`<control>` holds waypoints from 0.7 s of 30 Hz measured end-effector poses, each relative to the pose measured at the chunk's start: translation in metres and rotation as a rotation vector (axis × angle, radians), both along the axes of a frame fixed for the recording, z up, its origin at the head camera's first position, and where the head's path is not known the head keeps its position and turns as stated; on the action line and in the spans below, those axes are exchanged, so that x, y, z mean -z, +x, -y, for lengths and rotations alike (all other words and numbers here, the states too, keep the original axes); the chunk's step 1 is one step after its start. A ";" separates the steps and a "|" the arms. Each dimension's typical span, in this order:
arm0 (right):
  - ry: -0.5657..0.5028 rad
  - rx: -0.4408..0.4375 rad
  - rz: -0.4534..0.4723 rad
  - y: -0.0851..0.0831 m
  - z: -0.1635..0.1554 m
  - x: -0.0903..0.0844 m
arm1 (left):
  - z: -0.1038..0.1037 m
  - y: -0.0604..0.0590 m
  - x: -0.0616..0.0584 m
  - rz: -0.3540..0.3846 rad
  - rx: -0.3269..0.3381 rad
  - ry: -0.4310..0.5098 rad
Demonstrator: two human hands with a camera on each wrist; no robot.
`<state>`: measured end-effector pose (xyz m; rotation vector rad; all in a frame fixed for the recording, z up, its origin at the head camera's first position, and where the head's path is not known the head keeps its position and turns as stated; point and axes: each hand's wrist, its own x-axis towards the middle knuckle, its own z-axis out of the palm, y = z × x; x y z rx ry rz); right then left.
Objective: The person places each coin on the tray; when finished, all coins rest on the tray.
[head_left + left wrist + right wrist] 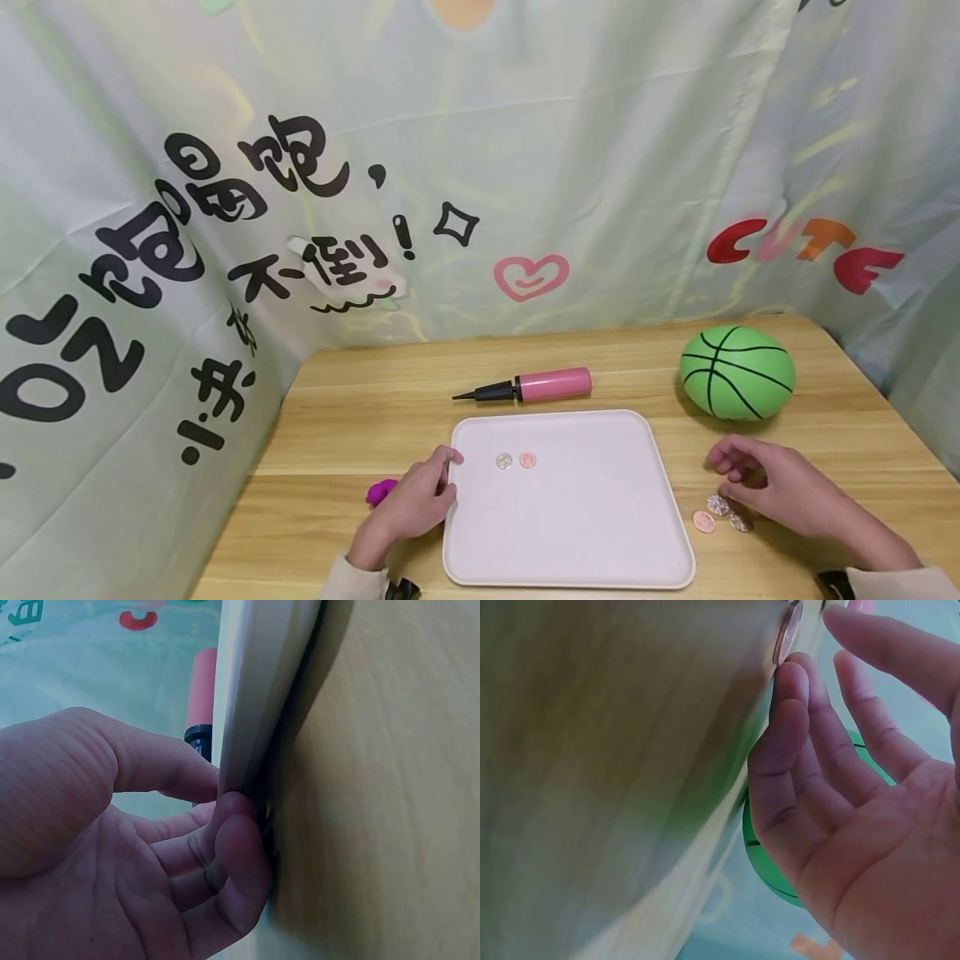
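A white tray (570, 508) lies on the wooden table. My left hand (416, 500) pinches its left rim, thumb on one side and curled fingertips on the other, as the left wrist view shows. Two small round coin-like discs lie in the tray's upper left: a silvery disc (504, 461) and a pinkish disc (528, 460). Right of the tray are a pink disc (703, 522) and two silvery discs (717, 504). My right hand (787, 487) is beside them, fingers loosely bent and thumb apart, holding nothing. In the right wrist view its fingertips are close to a disc (787, 634).
Behind the tray lies a pink hand pump (555, 384) with a black nozzle. A green ball (737, 372) with black lines stands at the back right. Something purple (381, 492) lies partly behind my left hand. Printed curtains (600, 167) surround the table.
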<state>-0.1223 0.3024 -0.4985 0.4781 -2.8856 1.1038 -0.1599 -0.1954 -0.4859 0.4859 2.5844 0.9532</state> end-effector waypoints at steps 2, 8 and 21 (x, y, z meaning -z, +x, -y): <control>-0.001 -0.003 0.007 0.001 -0.001 0.000 | 0.000 0.000 0.000 -0.003 0.003 0.006; 0.002 -0.032 0.037 0.002 -0.007 -0.001 | 0.001 0.000 0.000 -0.007 0.007 0.008; 0.001 -0.042 0.059 0.003 -0.010 0.000 | 0.001 -0.001 0.000 -0.008 0.008 0.002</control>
